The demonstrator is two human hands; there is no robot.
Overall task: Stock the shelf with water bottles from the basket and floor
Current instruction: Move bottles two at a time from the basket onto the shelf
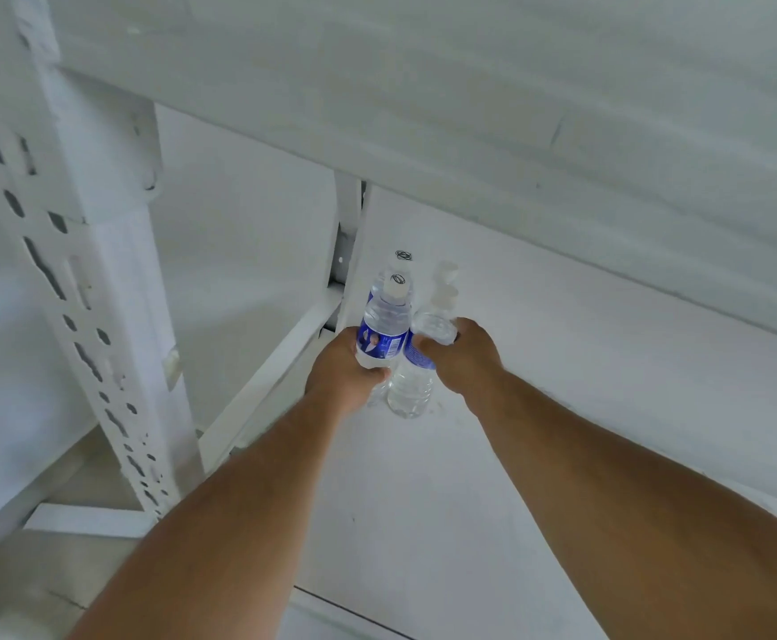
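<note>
Both my arms reach into the white shelf board [539, 408]. My left hand [345, 376] grips a clear water bottle [384, 325] with a blue label and white cap, held upright at the back left corner. My right hand [463, 358] grips a second water bottle [416, 381] with a blue label, right beside the first; its base is at the shelf board and its cap end is blurred. More white caps [403, 256] show just behind them; the bottles under those caps are mostly hidden.
A white upper shelf [470, 108] hangs low over the board. A perforated white upright post [82, 279] stands at the left, with a rear post [347, 233] behind the bottles. Grey floor [31, 593] shows at the lower left.
</note>
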